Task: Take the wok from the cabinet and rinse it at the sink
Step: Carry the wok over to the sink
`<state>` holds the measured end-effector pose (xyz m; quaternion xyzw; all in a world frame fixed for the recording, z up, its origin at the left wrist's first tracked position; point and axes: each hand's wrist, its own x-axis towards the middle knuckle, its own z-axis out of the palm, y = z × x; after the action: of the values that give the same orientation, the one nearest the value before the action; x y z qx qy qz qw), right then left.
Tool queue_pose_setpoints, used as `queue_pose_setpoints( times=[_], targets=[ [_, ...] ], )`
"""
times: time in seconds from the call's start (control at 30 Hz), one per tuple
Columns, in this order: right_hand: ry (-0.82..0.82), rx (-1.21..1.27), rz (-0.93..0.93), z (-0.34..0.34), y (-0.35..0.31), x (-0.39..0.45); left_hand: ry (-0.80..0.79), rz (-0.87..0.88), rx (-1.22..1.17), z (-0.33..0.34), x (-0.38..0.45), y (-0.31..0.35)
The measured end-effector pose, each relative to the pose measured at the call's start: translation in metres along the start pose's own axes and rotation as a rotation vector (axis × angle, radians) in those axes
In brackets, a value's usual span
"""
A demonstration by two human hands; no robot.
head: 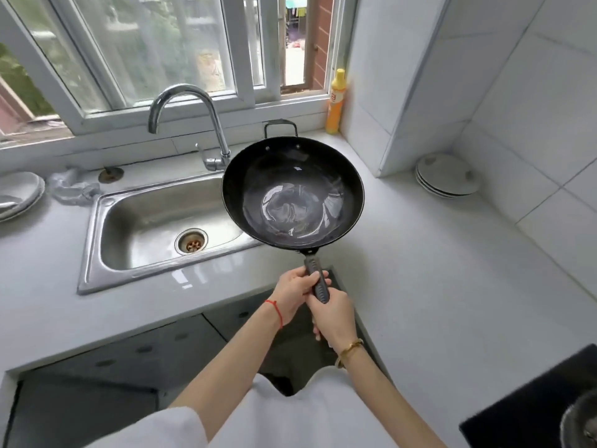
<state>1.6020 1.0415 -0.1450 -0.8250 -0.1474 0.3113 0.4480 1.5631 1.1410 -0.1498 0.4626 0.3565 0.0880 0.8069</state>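
Wok point(292, 194): black, round, long dark handle plus small loop handle at far rim; water pooled inside. Held level in the air over the sink's point(97, 247) right edge.

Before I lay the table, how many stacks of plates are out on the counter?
2. One stack of plates sits in the right corner by the tiled wall; the other stack is at the far left, cut off by the picture's edge, so more may be hidden.

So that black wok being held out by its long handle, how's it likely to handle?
The wok is probably front-heavy: its wide bowl sits far beyond the grip, and both the left hand and right hand clasp the handle. It looks like rigid metal. The glossy, possibly wet inside may be slippery.
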Motion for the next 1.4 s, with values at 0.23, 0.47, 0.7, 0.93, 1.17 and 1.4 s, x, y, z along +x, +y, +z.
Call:
queue_pose_setpoints(
  times=[0.23, 0.47, 0.7, 0.93, 1.17, 1.4],
  targets=[
    [0.04, -0.011, 0.035, 0.013, -0.039, 0.074, -0.037, -0.048, -0.028, -0.013, 0.079, 0.043],
    [0.043, -0.011, 0.037, 0.007, -0.053, 0.12, -0.065, -0.06, -0.011, -0.011, 0.128, 0.059],
    [0.04, -0.02, 0.048, -0.006, -0.057, 0.156, -0.061, -0.091, -0.071, 0.003, 0.164, 0.064],
    [0.017, -0.098, 0.034, -0.018, -0.052, 0.182, -0.026, -0.106, -0.086, 0.012, 0.188, 0.06],
    [-0.013, -0.108, 0.04, -0.022, -0.044, 0.193, 0.005, -0.102, -0.102, 0.015, 0.197, 0.05],
    [-0.031, -0.122, 0.039, -0.026, -0.038, 0.198, 0.011, -0.105, -0.098, 0.017, 0.2, 0.047]
  ],
)
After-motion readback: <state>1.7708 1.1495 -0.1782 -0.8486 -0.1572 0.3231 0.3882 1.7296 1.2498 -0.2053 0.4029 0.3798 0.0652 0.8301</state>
